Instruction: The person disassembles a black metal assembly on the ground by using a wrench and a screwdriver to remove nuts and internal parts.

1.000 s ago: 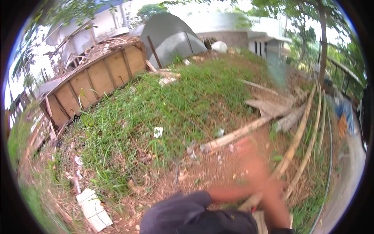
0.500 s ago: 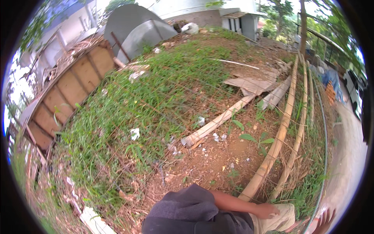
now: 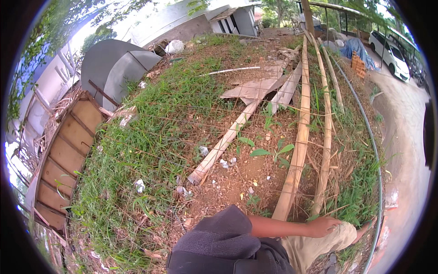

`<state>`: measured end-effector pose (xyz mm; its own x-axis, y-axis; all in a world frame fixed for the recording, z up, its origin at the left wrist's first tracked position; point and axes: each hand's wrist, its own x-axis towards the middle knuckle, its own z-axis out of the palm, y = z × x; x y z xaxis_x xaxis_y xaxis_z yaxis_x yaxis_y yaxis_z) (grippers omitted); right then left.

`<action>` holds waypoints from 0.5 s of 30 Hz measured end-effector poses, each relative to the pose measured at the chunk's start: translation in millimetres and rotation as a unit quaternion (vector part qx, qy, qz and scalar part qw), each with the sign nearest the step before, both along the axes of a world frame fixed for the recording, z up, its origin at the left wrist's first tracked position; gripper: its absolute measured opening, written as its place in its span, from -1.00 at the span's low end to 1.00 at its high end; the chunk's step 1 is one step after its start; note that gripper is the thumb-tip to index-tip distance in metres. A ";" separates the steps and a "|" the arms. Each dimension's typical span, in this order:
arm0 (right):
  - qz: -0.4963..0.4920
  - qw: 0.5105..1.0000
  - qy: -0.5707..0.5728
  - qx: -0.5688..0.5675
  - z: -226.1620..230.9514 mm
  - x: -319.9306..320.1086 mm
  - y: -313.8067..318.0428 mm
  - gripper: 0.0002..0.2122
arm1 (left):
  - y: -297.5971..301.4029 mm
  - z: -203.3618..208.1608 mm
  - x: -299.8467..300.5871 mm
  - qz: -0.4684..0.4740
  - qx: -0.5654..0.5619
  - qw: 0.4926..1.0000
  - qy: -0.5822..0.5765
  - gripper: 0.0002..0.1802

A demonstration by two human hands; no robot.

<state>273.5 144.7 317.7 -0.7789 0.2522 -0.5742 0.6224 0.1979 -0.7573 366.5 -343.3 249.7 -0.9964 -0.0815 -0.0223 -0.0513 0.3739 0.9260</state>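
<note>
My left hand rests on the knee of my beige trouser leg, its arm reaching rightward from a dark grey sleeve. The fingers lie loosely over the cloth, with nothing visible in them. Beyond the knee, a bare foot shows in part near the grey pipe. Just past my forearm lie the near ends of a thick bamboo pole and a thinner bamboo pole. My right hand is out of view.
Thin rods or wires cross the grassy ground. A split pale pole lies left of the bamboo, below flat brown sheets. A panelled wooden board leans at left. At right are stacked bricks, a blue tarp and a white car.
The view has swung to the right, so the ground and poles sit farther left and the car shows more fully. My left hand stays on the knee.
</note>
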 end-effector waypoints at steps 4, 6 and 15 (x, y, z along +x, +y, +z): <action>-0.006 1.000 -0.003 -0.015 -8.0 45.6 -29.0 -0.26 | 28.1 -16.7 -12.1 -0.032 -0.001 0.995 0.100 -0.52; -0.006 1.000 0.002 -0.025 -8.2 66.9 -53.6 -0.29 | 36.3 -4.8 -14.3 -0.048 0.069 0.992 0.098 -0.54; 0.031 0.989 -0.044 -0.137 -13.4 108.8 -109.6 -0.40 | 115.0 -0.1 -44.9 -0.297 0.120 0.947 -0.021 -0.47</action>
<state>382.3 35.0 304.3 -0.7320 0.0307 -0.6806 0.6813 0.0327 -0.7313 321.6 -228.3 249.6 -0.8624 0.5062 -0.0090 0.0643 0.1272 0.9898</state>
